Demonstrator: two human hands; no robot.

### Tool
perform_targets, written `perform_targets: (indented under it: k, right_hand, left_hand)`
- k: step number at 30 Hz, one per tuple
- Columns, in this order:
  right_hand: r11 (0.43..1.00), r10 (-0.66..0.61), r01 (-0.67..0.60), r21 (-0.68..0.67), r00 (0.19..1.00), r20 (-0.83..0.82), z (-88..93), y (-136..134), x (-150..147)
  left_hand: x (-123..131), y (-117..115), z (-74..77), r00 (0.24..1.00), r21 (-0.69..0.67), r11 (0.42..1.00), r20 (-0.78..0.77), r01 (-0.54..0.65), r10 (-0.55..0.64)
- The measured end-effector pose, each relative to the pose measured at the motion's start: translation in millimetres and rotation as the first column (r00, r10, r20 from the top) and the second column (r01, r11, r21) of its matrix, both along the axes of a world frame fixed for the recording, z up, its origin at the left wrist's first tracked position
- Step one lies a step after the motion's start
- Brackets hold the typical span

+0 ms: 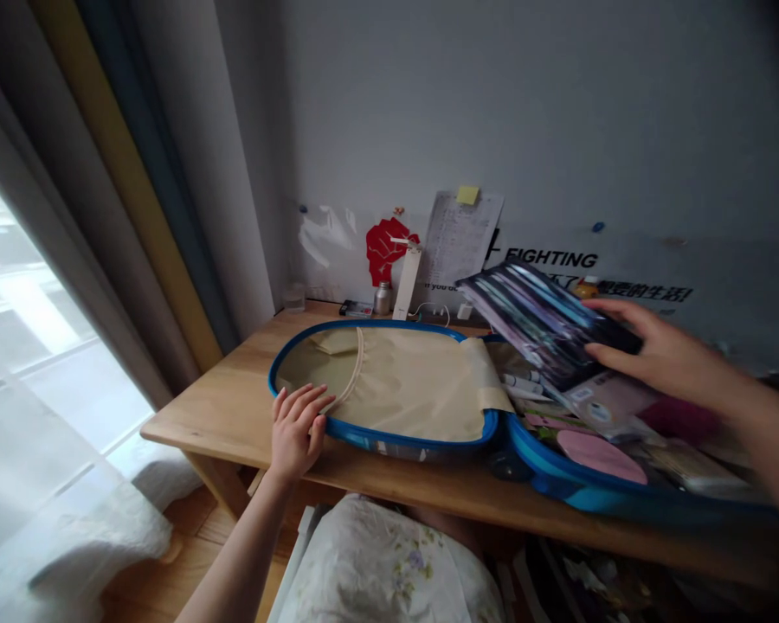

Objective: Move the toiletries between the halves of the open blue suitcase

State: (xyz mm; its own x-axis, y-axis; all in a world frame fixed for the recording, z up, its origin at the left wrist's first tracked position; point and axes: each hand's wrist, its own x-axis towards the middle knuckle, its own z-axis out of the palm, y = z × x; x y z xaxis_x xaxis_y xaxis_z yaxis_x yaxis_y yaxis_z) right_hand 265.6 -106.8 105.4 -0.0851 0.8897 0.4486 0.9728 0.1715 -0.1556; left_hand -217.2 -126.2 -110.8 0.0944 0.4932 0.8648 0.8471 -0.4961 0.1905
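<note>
Left hand (pixel 299 430) lay loosely spread over the suitcase rim (pixel 376 437); right hand (pixel 655 346) pinched a tilted striped packet (pixel 532 316), probably best held level.

Mid-frame, the suitcase (pixel 421 381) is beige inside with a bright blue rim (pixel 492 424); right of centre, the packet (pixel 525 316) shows black, lilac and blue stripes. Upper left, the curtain (pixel 120 164) runs grey, mustard and blue; bottom centre, white cloth (pixel 370 562) carries purple-and-green floral print.
</note>
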Motion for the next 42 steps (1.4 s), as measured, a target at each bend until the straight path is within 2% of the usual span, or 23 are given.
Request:
perform_targets:
  k: [2,4,8,12,15,20,27,35,42]
  right_hand:
    - [0.982,0.166,-0.169,-0.078,0.985,-0.046,1.9,21.2,-35.8]
    - [0.943,0.304,-0.304,-0.133,0.953,-0.019,-2.1,42.2,-76.1]
    - [0.820,0.528,-0.501,-0.277,0.849,0.028,-25.6,81.3,-147.7]
    - [0.701,0.683,-0.643,-0.308,0.729,0.033,-55.6,119.2,-190.9]
    - [0.649,0.742,-0.690,-0.321,0.668,0.066,-71.3,143.4,-208.5]
    - [0.659,0.733,-0.638,-0.397,0.663,0.151,-82.9,167.2,-222.6]
    - [0.698,0.699,-0.563,-0.443,0.671,0.248,-98.0,180.3,-224.0]
    - [0.757,0.629,-0.456,-0.469,0.704,0.330,-115.8,174.0,-237.5]
    - [0.746,0.637,-0.433,-0.507,0.685,0.353,-129.2,157.2,-257.1]
  left_hand:
    - [-0.1,-0.1,0.3,1.000,0.010,1.000,-0.001,0.004,-0.004]
    - [0.2,-0.2,0.6,1.000,0.019,1.000,-0.001,0.006,-0.006]
    - [1.0,-0.4,0.8,1.000,0.020,1.000,-0.002,0.013,-0.012]
    - [0.4,-0.3,1.0,1.000,0.020,1.000,-0.012,0.017,-0.017]
    - [-0.5,0.1,0.2,1.000,0.017,1.000,-0.019,0.019,-0.019]
    - [-0.9,0.6,-1.8,1.000,-0.019,1.000,-0.022,0.004,-0.004]
    - [-2.8,2.2,-4.0,0.999,-0.030,1.000,-0.036,0.000,-0.001]
    - [-0.5,0.8,-2.3,1.000,-0.019,1.000,-0.029,-0.007,0.006]
    - [-0.7,0.8,-1.1,0.999,-0.001,1.000,-0.047,-0.005,0.005]
